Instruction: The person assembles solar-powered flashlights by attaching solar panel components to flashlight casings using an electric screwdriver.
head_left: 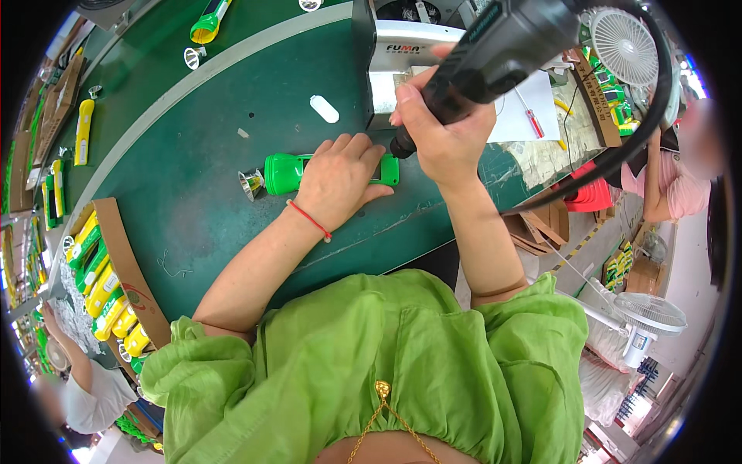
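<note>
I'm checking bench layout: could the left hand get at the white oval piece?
Probably yes: the white oval piece lies beyond the left hand, nothing visible between them, though that hand holds the green flashlight body.

Flashlight on table under left hand, reflector at its end, left of that hand. Loose part beyond left hand. Carton holding more flashlights well left of it. Power driver in right hand, tip right of left hand. Screwdriver on paper, right of right hand.
</note>
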`<state>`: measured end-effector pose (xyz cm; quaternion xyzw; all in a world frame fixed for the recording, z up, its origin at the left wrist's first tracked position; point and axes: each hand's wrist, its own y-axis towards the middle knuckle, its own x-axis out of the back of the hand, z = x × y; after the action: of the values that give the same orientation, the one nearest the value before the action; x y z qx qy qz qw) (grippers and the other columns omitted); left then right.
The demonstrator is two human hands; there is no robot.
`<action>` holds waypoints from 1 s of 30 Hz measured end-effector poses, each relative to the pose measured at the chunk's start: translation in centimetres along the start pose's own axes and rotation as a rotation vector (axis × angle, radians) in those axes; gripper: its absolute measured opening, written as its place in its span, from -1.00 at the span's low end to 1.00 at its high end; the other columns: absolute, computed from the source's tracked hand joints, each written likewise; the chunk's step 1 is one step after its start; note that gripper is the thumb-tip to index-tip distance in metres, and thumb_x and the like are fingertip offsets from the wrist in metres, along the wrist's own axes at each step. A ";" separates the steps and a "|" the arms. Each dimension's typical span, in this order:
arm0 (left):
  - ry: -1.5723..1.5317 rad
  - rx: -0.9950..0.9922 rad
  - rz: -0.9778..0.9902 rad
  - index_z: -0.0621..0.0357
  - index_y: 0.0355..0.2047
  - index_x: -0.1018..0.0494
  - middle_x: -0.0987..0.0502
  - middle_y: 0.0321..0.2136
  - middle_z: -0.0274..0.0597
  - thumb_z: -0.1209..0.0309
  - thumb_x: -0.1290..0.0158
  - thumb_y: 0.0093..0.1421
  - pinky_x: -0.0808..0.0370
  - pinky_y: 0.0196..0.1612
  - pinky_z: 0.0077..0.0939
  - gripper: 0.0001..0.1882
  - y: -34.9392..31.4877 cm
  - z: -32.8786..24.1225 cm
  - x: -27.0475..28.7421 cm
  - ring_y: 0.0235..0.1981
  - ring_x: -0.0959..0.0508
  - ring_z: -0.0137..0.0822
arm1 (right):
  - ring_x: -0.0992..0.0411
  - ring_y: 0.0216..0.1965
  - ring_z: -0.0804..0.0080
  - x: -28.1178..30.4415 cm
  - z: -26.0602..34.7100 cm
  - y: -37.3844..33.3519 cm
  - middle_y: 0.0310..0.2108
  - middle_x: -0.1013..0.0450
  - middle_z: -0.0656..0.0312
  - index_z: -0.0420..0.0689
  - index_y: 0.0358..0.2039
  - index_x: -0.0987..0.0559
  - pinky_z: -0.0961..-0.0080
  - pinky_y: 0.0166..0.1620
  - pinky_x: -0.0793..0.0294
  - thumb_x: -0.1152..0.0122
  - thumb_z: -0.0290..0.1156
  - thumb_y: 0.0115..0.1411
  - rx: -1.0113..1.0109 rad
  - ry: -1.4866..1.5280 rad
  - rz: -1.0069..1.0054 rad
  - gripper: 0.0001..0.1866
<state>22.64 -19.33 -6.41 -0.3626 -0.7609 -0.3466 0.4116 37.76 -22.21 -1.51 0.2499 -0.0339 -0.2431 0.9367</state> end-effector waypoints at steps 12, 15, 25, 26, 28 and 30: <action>0.038 -0.087 -0.143 0.19 -0.08 -0.46 -0.47 -0.25 -0.23 0.11 -0.29 -0.12 -0.39 -0.19 -0.33 -0.38 -0.5 0.0 1.7 -0.23 -0.47 -0.24 | -0.45 -0.53 0.54 0.1 0.0 -1.1 -0.48 -0.46 0.21 -0.29 0.05 -0.23 0.62 -0.42 -0.46 -0.20 -0.75 0.05 -0.069 0.097 0.033 -0.44; 0.097 -0.059 -0.011 0.14 -0.04 -0.46 -0.49 -0.22 -0.25 0.12 -0.27 -0.10 -0.38 -0.19 -0.31 -0.38 -1.3 0.6 2.3 -0.22 -0.47 -0.24 | -0.44 -0.53 0.52 0.0 0.3 -1.2 -0.48 -0.45 0.21 -0.29 0.08 -0.20 0.60 -0.42 -0.47 -0.18 -0.76 0.05 -0.066 0.042 0.017 -0.42; 0.119 0.030 -0.050 0.08 -0.05 -0.46 -0.49 -0.28 -0.27 0.16 -0.28 -0.08 -0.38 -0.23 -0.32 -0.43 0.8 0.4 0.9 -0.28 -0.48 -0.22 | -0.42 -0.60 0.50 4.0 4.0 5.4 -0.56 -0.44 0.18 -0.37 -0.04 -0.26 0.52 -0.44 -0.49 -0.11 -0.65 0.13 0.335 0.064 -0.082 -0.61; 0.119 0.027 -0.050 0.08 -0.05 -0.46 -0.49 -0.28 -0.27 0.16 -0.28 -0.08 -0.38 -0.23 -0.32 -0.43 0.8 0.4 0.9 -0.28 -0.48 -0.22 | -0.46 -0.60 0.55 4.1 3.6 5.9 -0.57 -0.48 0.23 -0.36 -0.28 -0.48 0.62 -0.47 -0.47 -0.17 -0.67 0.11 0.363 0.120 -0.067 -0.86; 0.130 0.041 -0.038 0.07 -0.07 -0.46 -0.49 -0.29 -0.26 0.16 -0.28 -0.08 -0.39 -0.24 -0.31 -0.44 0.7 0.5 1.0 -0.29 -0.48 -0.22 | -0.46 -0.61 0.54 3.9 2.8 5.7 -0.58 -0.48 0.23 -0.33 -0.40 -0.50 0.63 -0.47 -0.47 -0.19 -0.66 0.10 0.335 0.072 -0.055 -0.94; 0.138 0.045 -0.045 0.06 -0.07 -0.46 -0.49 -0.29 -0.27 0.15 -0.28 -0.08 -0.40 -0.24 -0.31 -0.44 0.5 0.4 1.0 -0.29 -0.48 -0.22 | -0.46 -0.62 0.54 3.5 2.4 5.6 -0.59 -0.48 0.23 -0.29 -0.51 -0.52 0.63 -0.47 -0.46 -0.21 -0.65 0.09 0.307 0.026 -0.040 -0.94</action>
<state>22.56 -18.49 -5.57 -0.3115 -0.7462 -0.3628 0.4631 42.90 -20.69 3.08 0.3937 -0.0535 -0.2503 0.8829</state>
